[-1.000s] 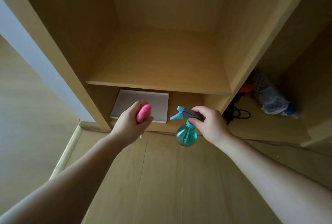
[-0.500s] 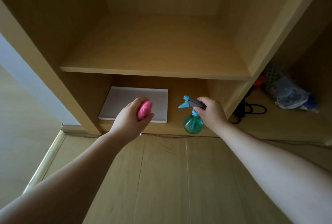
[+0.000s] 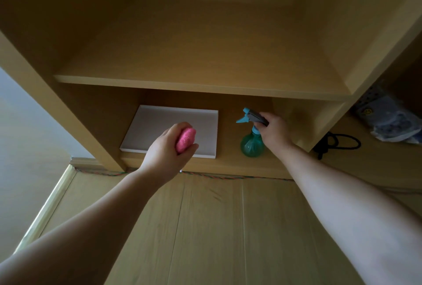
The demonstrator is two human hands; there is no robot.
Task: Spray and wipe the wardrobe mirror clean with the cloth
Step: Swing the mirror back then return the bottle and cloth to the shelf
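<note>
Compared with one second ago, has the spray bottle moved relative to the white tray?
Yes. The spray bottle went forward into the lower compartment; it now sits beside the white tray, held by the right hand.

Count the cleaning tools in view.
2. A balled pink fluffy cloth in the left hand; a teal plastic spray bottle gripped at its head by the right hand, in the bottom compartment. None else shows.

cloth [image 3: 186, 139] half hidden in left hand [image 3: 163, 151], bag [image 3: 394, 122] cropped
</note>
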